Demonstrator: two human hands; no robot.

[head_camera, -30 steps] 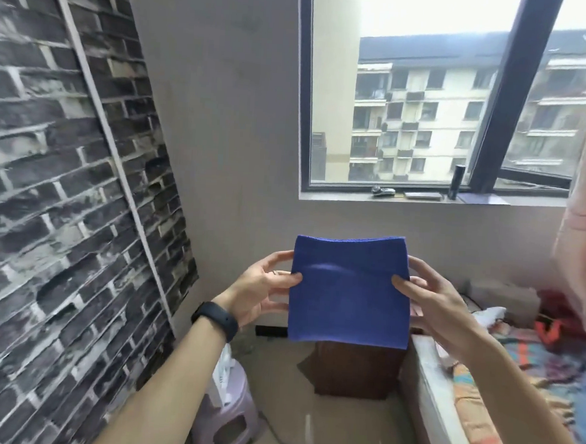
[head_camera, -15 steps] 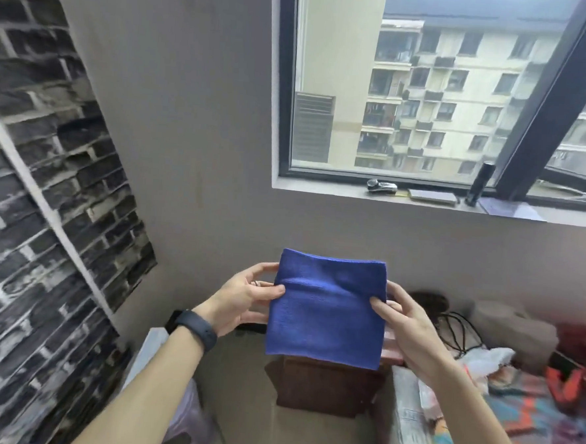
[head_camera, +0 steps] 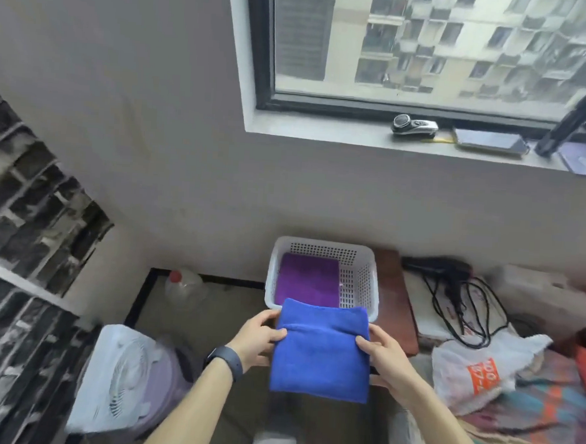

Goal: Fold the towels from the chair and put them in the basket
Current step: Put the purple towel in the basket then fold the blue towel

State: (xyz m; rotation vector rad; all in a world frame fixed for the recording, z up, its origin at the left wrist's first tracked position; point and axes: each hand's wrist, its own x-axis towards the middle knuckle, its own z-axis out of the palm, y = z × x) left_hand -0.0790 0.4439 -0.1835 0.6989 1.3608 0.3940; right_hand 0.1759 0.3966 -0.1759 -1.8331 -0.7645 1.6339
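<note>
Beneath the window, from the head view: my left hand point(head_camera: 260, 340) and right hand point(head_camera: 384, 356) pinch the folded blue towel point(head_camera: 321, 357) by its sides so it stays flat, just before the white basket point(head_camera: 358, 277), where a purple towel point(head_camera: 308, 281) already lies.

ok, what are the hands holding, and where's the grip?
The folded blue towel: left hand pinches its left edge, right hand its right edge, both near the top.

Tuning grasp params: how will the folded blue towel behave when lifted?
Likely floppy: the blue towel hangs limp below where the left hand and right hand pinch its sides. Probably light: thumb-and-finger pinches carry it. Fuzzy pile looks grippy, but layers may unfold one-handed.
</note>
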